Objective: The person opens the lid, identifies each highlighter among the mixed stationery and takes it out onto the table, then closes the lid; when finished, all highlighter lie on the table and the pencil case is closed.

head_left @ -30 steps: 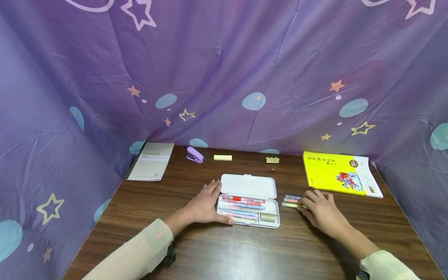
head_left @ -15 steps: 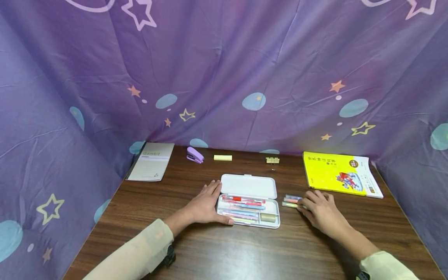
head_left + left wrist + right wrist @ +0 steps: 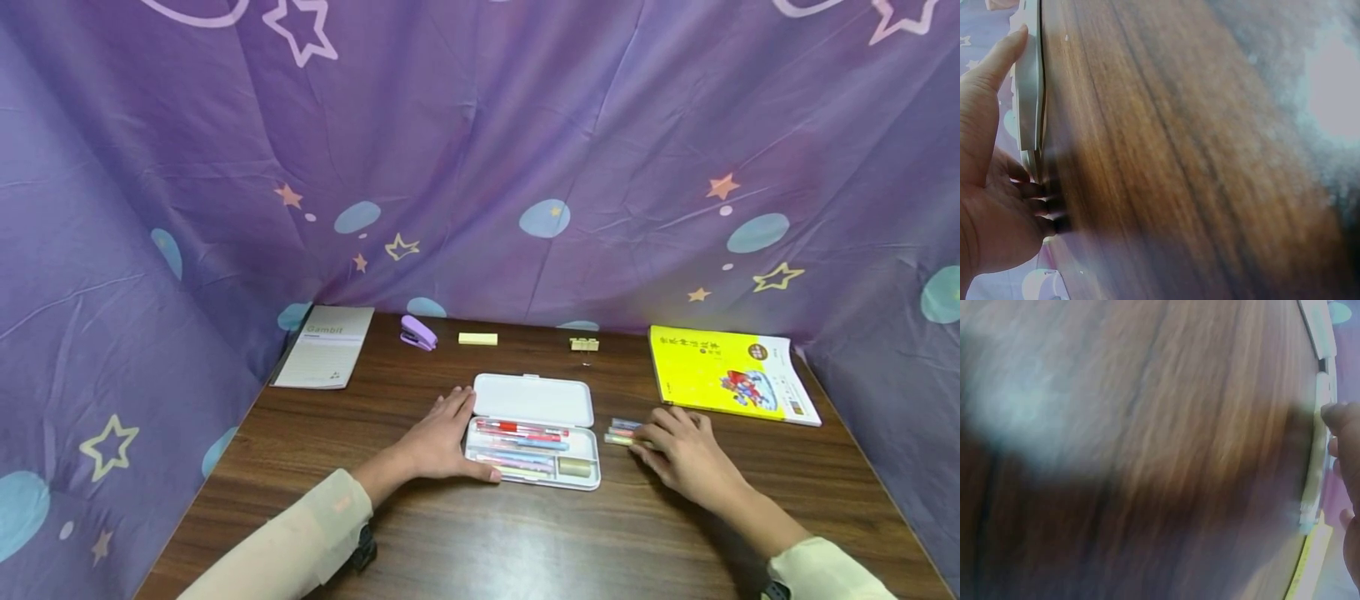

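Observation:
A white pencil case point(image 3: 534, 400) lies unfolded at the middle of the table, with several pens point(image 3: 521, 458) and a small olive-coloured block point(image 3: 574, 467) inside. My left hand point(image 3: 444, 442) spans its left end, fingers fairly straight; in the left wrist view the thumb point(image 3: 1016, 47) lies against the case's front side. To the right of the case my right hand point(image 3: 682, 450) grips several pens point(image 3: 621, 432) lying side by side on the table. The right wrist view has its thumb point(image 3: 1334, 415) on the nearest, yellowish pen point(image 3: 1315, 469). Their right ends are hidden under the fingers.
Along the back are a grey notebook point(image 3: 326, 346), a purple stapler point(image 3: 418, 332), a yellow sticky-note pad point(image 3: 477, 339) and some binder clips point(image 3: 584, 344). A yellow book point(image 3: 727, 371) lies behind my right hand. A purple patterned curtain point(image 3: 480, 167) encloses the table.
My right thumb has shifted slightly left along the pens, and the pens have barely moved. My left hand and the pencil case stay where they were.

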`<state>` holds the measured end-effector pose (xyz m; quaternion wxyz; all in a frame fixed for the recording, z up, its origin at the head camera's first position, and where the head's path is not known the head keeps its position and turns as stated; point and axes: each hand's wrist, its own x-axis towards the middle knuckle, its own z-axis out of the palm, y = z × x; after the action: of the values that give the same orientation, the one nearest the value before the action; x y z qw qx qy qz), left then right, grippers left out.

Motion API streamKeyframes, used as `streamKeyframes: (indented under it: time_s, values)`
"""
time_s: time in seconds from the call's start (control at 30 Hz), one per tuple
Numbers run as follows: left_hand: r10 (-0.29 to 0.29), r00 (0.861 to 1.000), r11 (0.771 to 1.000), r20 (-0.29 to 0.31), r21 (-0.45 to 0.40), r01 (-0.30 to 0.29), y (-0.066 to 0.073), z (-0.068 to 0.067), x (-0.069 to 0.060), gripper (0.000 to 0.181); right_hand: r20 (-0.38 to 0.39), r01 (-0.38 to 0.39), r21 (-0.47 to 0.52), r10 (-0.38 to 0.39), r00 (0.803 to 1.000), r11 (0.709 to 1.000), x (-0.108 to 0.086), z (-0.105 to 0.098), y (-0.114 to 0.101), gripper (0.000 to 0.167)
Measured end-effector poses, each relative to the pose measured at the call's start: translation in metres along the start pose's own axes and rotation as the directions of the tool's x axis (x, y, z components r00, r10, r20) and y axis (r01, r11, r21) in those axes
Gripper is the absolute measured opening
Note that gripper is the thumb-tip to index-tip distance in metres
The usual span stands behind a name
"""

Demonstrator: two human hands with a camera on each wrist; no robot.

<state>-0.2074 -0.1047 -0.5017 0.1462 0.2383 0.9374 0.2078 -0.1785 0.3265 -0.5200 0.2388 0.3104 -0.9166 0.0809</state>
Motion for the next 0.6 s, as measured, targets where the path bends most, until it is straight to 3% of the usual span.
streamKeyframes:
  time_s: [0.37, 0.6]
  values:
    - [-0.004, 1.0, 1.0, -0.004, -0.003, 0.004, 0.0, 0.001, 0.001, 0.146, 0.032, 0.043, 0.057, -0.045, 0.998, 0.997, 0.036, 0.009, -0.035, 0.022]
    - [0.002, 1.0, 1.0, -0.007, 0.014, -0.001, -0.001, 0.002, 0.002, 0.147, 0.032, 0.127, 0.091, -0.13, 0.991, 0.988, 0.055, 0.021, -0.058, 0.018]
